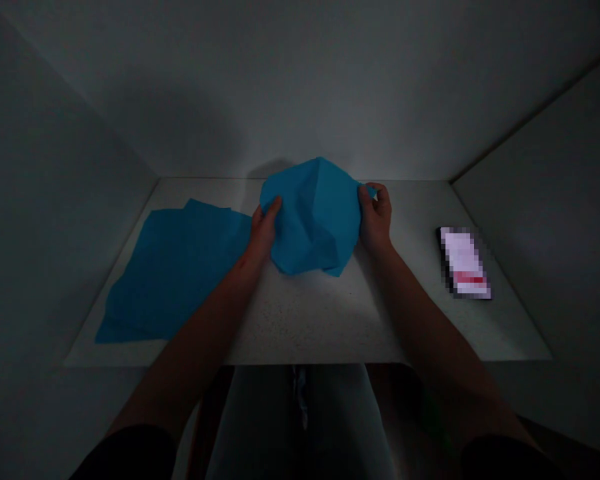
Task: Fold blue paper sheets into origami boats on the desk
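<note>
A blue sheet (pixel 315 217), thin and creased, is held up over the table in front of the back wall. Whether it is paper or cloth I cannot tell. My left hand (pixel 265 227) grips its left edge, thumb on the near face and fingers behind. At the right edge, my right hand (pixel 377 215) pinches a corner between thumb and curled fingers. A ridge runs down from the sheet's top, and its lower edge is bent. Flat on the table to the left lie more blue sheets (pixel 175 267), partly behind my left forearm; I cannot tell how many.
The pale table (pixel 305 327) is closed in by a back wall (pixel 300 87) and walls at both sides. A phone (pixel 464 262) with a lit, blurred screen lies on the right part. My legs (pixel 300 427) are below the front edge. The light is dim.
</note>
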Demonstrator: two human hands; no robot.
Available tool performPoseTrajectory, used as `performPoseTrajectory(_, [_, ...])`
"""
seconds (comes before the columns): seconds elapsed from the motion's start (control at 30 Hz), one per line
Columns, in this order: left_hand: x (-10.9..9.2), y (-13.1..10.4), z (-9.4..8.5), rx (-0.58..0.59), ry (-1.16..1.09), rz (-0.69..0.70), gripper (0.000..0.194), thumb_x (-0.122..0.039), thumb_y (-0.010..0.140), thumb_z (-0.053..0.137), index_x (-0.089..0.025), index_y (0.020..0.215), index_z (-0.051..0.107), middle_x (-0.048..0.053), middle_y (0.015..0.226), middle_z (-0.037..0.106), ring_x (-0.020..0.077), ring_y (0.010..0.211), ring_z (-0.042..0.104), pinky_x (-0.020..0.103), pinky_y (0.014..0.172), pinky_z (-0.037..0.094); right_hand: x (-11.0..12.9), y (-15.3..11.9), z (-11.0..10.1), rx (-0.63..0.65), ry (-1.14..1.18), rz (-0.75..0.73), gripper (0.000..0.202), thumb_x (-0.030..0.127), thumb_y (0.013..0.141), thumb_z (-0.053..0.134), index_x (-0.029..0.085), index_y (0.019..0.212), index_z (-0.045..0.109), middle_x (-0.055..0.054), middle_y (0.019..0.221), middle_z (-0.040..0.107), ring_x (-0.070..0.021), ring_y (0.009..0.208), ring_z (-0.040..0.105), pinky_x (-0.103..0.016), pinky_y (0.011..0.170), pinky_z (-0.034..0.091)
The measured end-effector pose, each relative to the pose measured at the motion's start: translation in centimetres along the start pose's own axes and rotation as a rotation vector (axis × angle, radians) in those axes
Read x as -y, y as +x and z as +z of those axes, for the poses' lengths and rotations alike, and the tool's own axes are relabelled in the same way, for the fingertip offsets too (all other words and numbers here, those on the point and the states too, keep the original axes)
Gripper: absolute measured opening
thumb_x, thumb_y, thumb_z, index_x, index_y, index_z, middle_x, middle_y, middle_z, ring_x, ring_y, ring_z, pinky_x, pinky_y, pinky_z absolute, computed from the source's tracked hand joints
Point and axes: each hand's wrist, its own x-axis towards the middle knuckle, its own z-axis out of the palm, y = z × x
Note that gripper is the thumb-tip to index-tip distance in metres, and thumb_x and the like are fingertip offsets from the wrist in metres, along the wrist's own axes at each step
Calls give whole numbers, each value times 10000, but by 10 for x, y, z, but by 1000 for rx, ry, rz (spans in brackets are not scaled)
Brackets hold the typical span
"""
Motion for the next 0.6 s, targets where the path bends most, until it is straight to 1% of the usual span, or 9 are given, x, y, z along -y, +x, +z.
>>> performPoseTrajectory(0.1, [3,7,-4,-60,10,89,301,-494,1040,711,-260,1230,712,86,1297,806,286,1273,750,484,1075,644,-1,7,-9,-48,-21,-16,713,920,858,669,325,1242,597,18,817,577,-194,702,631,-294,553,479])
performPoseTrajectory(0.17, [7,11,-7,-86,44,178,374,-563,1046,690,-258,1263,698,100,1344,788,280,1336,717,455,1101,627,-2,10,-12,-39,-17,-14,738,924,876,637,332,1314,587,13,848,606,-189,705,643,-295,564,487])
performPoseTrajectory(0.23, [9,13,-9,-125,58,241,425,-597,1072,637,-246,1308,676,114,1394,765,268,1370,694,448,1126,607,-4,10,-11,34,15,4,772,906,870,663,356,1401,554,20,866,633,-178,691,640,-297,575,494])
performPoseTrajectory(0.3, [9,13,-11,-174,44,276,445,-596,1092,601,-228,1335,660,126,1434,744,265,1385,682,475,1162,579,-5,7,-7,145,56,23,834,846,828,766,392,1478,508,38,871,658,-171,683,631,-302,595,511])
performPoseTrajectory(0.37, [8,12,-12,-217,45,310,440,-597,1085,609,-227,1316,672,128,1464,728,281,1407,666,512,1196,547,-7,4,-2,228,80,25,904,764,777,864,414,1517,479,50,876,675,-172,686,620,-313,619,528])
performPoseTrajectory(0.4, [8,12,-13,-233,61,326,438,-606,1077,617,-233,1296,684,127,1470,725,293,1421,656,526,1204,535,-8,3,0,243,82,20,915,735,767,886,416,1521,478,49,883,679,-174,688,613,-318,629,533])
performPoseTrajectory(0.47, [8,12,-15,-260,114,341,456,-636,1076,599,-236,1270,700,126,1451,732,311,1438,642,543,1198,526,-10,5,-1,206,62,-8,862,725,786,872,405,1498,507,36,908,680,-176,692,595,-326,639,533])
performPoseTrajectory(0.53, [9,11,-16,-274,170,350,504,-677,1092,539,-232,1264,703,125,1400,750,315,1431,644,543,1164,537,-12,9,-6,105,10,-46,759,758,834,806,378,1441,554,17,936,665,-177,706,579,-330,654,530])
performPoseTrajectory(0.6, [9,11,-16,-260,208,365,541,-718,1093,495,-239,1239,700,118,1351,765,312,1400,660,531,1133,555,-14,15,-12,-1,-61,-81,680,790,873,735,345,1367,596,3,956,640,-179,736,573,-334,680,532])
